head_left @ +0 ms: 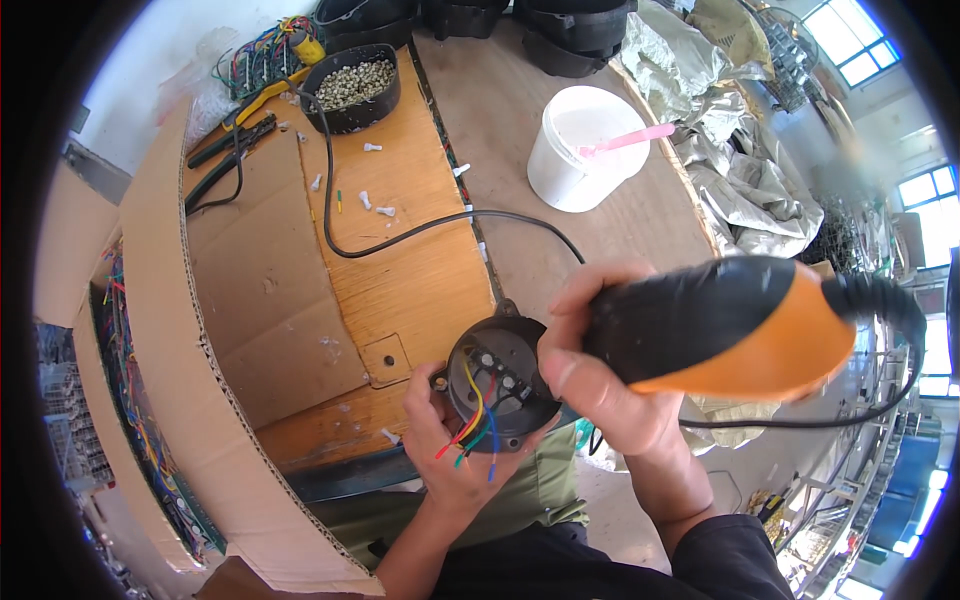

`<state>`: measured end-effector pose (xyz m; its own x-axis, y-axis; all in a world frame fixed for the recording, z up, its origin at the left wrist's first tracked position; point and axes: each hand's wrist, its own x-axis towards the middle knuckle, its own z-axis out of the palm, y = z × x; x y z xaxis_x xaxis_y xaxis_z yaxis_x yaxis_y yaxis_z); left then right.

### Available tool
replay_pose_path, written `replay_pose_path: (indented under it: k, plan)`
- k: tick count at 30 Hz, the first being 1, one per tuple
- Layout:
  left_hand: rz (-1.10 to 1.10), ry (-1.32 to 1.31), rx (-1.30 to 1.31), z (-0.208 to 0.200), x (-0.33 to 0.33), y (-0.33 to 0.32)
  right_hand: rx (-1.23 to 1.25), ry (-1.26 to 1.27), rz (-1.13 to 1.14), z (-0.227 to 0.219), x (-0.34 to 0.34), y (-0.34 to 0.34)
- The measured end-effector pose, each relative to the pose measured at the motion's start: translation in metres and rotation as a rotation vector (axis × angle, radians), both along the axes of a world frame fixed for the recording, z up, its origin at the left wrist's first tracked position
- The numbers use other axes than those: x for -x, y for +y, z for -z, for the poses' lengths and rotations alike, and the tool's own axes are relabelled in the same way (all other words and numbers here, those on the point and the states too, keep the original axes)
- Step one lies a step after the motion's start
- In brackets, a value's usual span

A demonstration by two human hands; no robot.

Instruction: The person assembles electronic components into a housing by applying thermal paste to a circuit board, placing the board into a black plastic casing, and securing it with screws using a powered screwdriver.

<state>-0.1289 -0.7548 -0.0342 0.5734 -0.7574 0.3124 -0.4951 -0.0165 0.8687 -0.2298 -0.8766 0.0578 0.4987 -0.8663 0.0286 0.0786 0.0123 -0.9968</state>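
Observation:
My left hand (pixel 452 487) is closed around a round black plastic housing (pixel 490 345), held tilted above my lap at the near edge of the bench. Red, yellow, green and blue wires (pixel 480 425) stick out of its open face, and small dark parts sit inside. My right hand (pixel 625 405) grips an orange and black corded power tool (pixel 715 330), close to the housing's right rim. The tool's working end is hidden behind my fingers, so I cannot tell whether it touches the housing. A black cord leaves the tool's rear at the right.
A black tub of small metal parts (pixel 355 85) stands at the far left, beside yellow-handled pliers (pixel 235 140). White plastic connectors (pixel 365 200) lie scattered on the wooden board. A white bucket (pixel 570 150) holds a pink scoop (pixel 630 138). Cardboard (pixel 230 440) walls off the left side.

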Motion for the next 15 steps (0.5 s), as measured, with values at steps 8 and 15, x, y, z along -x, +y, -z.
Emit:
replay_pose_path:
  k: [8, 15]
  plan:
    - [-0.003, 0.056, -0.001, 0.006, 0.002, 0.004, 0.284, 0.198, -0.072, -0.015, -0.001, 0.0]
    - [-0.03, 0.902, 0.1, -0.035, 0.021, 0.072, 0.46, -0.355, -0.015, -0.044, 0.02, 0.01]
